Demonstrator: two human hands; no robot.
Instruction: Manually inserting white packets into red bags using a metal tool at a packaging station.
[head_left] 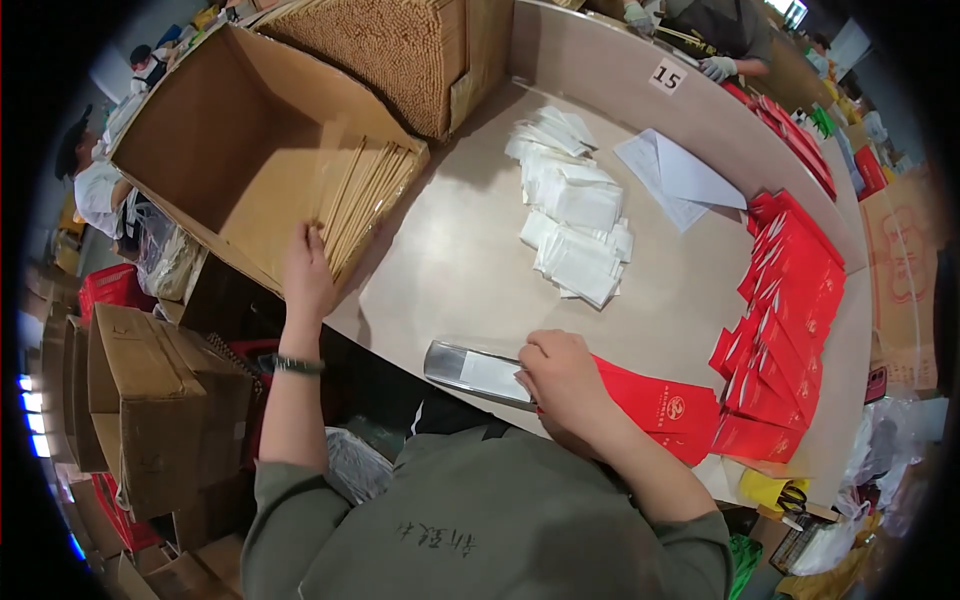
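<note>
My left hand [309, 272] is at the near edge of an open cardboard box [215, 150]. Its fingers are closed round thin wooden chopsticks, whose upper ends are smeared by motion. More loose chopsticks [372, 195] lie along the box's right side. At the table's near edge, my right hand [565, 378] is closed on the open end of a red paper sleeve [665, 408]. A shiny metal trough [470, 370] sticks out leftward from under this hand, with a white packet in it. The fingertips meet the trough's right end; how far it enters the sleeve is hidden.
White packets [575, 200] lie heaped mid-table. Folded white paper [685, 170] rests against the curved partition [620, 60]. Overlapping red sleeves [785, 320] line the right side. A carton packed with chopsticks [370, 60] stands behind the box. Cardboard cartons [150, 400] stand at left; a gloved co-worker is beyond.
</note>
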